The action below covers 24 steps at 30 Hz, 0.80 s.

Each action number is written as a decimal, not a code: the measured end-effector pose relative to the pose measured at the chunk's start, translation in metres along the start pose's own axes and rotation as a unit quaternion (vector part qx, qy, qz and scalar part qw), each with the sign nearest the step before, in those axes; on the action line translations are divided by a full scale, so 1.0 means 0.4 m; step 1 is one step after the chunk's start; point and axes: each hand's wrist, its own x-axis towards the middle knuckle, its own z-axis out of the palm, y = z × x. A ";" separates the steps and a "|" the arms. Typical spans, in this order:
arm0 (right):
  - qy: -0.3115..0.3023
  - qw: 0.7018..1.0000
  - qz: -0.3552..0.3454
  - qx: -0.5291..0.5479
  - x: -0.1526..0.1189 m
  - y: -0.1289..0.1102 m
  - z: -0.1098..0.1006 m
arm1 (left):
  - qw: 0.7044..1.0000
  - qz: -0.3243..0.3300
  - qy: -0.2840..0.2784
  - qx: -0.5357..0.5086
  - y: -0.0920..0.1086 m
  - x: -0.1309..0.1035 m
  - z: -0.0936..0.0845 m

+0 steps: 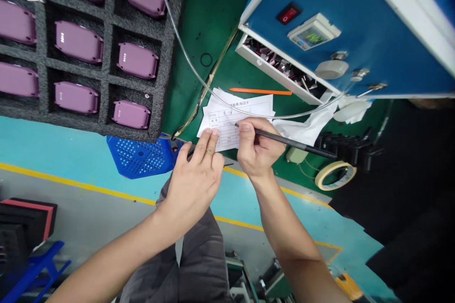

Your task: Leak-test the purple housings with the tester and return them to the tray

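A printed paper form (pixel 227 128) with handwriting in its upper rows lies on other white sheets on the green table. My right hand (pixel 259 147) is closed around a long black pen (pixel 295 143), whose tip rests at or just above the form. My left hand (pixel 197 170) lies flat on the lower left part of the form, fingers stretched out and holding nothing. A clear tube (pixel 185 54) curves over the top of the papers. Just beyond them lies an orange stick (pixel 261 91).
A grey foam tray (pixel 110 33) with purple watch-shaped casings (pixel 78 41) stands at the upper left. At the upper right is a blue machine (pixel 348 23) above a white drawer of small parts (pixel 284 68). A tape roll (pixel 335 175) lies right of my right hand.
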 end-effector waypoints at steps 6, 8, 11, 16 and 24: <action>0.011 1.000 0.003 0.005 0.002 -0.003 -0.002 | 1.000 0.003 0.008 0.014 -0.001 0.000 -0.003; 0.026 1.000 0.010 0.013 0.001 -0.003 -0.001 | 1.000 0.004 0.010 0.016 -0.001 0.001 -0.003; 0.031 0.999 0.009 -0.009 0.001 -0.004 0.000 | 1.000 0.004 0.010 0.015 0.000 0.002 -0.003; 0.028 0.999 0.001 -0.041 0.002 -0.007 0.000 | 1.000 0.003 0.007 0.004 -0.001 0.001 -0.003; 0.050 0.998 0.006 -0.036 -0.001 -0.002 0.002 | 1.000 0.007 0.010 0.012 -0.002 0.001 -0.004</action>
